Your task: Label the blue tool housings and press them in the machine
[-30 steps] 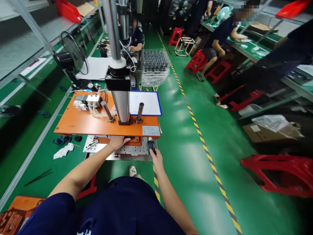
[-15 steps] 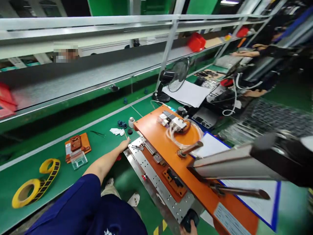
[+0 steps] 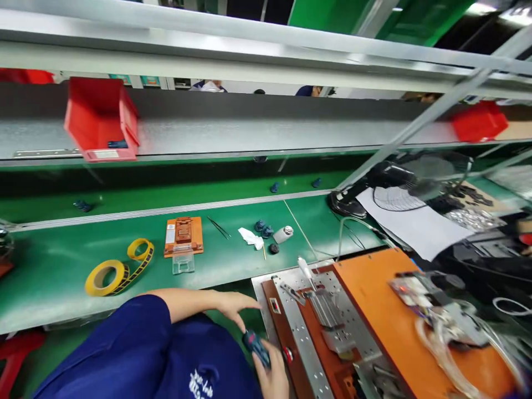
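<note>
A long green workbench point(image 3: 50, 282) runs across the station under a grey shelf carrying a red bin point(image 3: 100, 119). At the person's right stands an orange press fixture point(image 3: 399, 299), its drilled metal base plate point(image 3: 300, 332) and brown nest block facing the seat. A desk fan point(image 3: 394, 177) and a sheet of white paper point(image 3: 415, 224) lie beyond it.

Spread along the bench are a roll of yellow-and-black tape point(image 3: 108, 273), a small orange jig point(image 3: 183, 235) with a clear lid, tweezers point(image 3: 219, 227), a white cloth point(image 3: 251, 237) and a small white bottle point(image 3: 284, 234).

Low in the view, over the lap and just beside the base plate's near corner, the right hand point(image 3: 274, 379) is closed around a small dark part point(image 3: 255, 342). The left hand point(image 3: 235, 306) reaches in with fingers spread and empty, close above the part but not clearly touching it.

The step in hand looks like a check or hand-over of the part between the two hands, short of the fixture. A next move would likely call for a firm pinch from the left fingers while the right palm keeps it steady.

The part is compact, dark blue-black and somewhat glossy; blur hides its finer detail.
</note>
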### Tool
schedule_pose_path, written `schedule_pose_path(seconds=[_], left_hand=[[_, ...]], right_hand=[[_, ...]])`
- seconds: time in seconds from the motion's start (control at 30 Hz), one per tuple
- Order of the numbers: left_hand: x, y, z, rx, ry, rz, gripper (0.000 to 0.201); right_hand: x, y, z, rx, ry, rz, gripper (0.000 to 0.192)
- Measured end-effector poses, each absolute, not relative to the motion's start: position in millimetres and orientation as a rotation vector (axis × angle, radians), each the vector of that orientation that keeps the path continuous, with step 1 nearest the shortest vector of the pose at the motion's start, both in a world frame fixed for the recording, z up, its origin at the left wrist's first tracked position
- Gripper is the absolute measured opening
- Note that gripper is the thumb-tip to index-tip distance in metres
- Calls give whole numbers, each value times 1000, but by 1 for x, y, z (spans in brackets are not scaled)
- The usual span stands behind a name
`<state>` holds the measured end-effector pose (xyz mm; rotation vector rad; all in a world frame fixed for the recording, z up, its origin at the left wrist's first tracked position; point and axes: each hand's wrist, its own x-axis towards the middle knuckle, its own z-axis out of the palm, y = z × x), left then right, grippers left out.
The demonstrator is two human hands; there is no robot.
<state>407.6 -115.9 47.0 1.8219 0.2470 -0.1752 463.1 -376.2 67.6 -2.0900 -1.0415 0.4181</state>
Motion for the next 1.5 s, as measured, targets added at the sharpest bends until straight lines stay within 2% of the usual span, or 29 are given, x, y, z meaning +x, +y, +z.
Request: schedule_pose_path(seconds=[0.03,0.13,0.3,0.4,0.53,0.7,0.87,1.1,1.33,1.5], left_hand=[[399,-107,52,1844,163,-189,65],[375,-65,63,1931,122,-145,61],[333,56,61,1923,604,161,52],[307,152,51,1849,1061,392,38],[282,268,32,1669,1517,542,38],[273,331,7,1491,1774,557,42],[271,339,-6,1425,1869,526,50],[259,334,-18,1490,1876,626,80],[240,227,-10,1694,1674,850,69],[256,120,-1,1688,1525,761,49]], right_hand=[[467,-340,62,-2068,-1098,448,23],[476,-244,64,-1980,-1281,565,32],[472,-145,87,-1926,-1286,566,47],[461,-122,83,-1966,-1272,623,38],[439,-121,63,-2000,-1316,848,27],[423,-132,57,-2099,-1230,933,25],[425,-116,84,-2234,-1256,1020,24],[438,-86,88,-2275,-1344,1090,25],[506,-50,65,-2319,-1346,973,21],[595,26,47,-2345,-1310,825,18]])
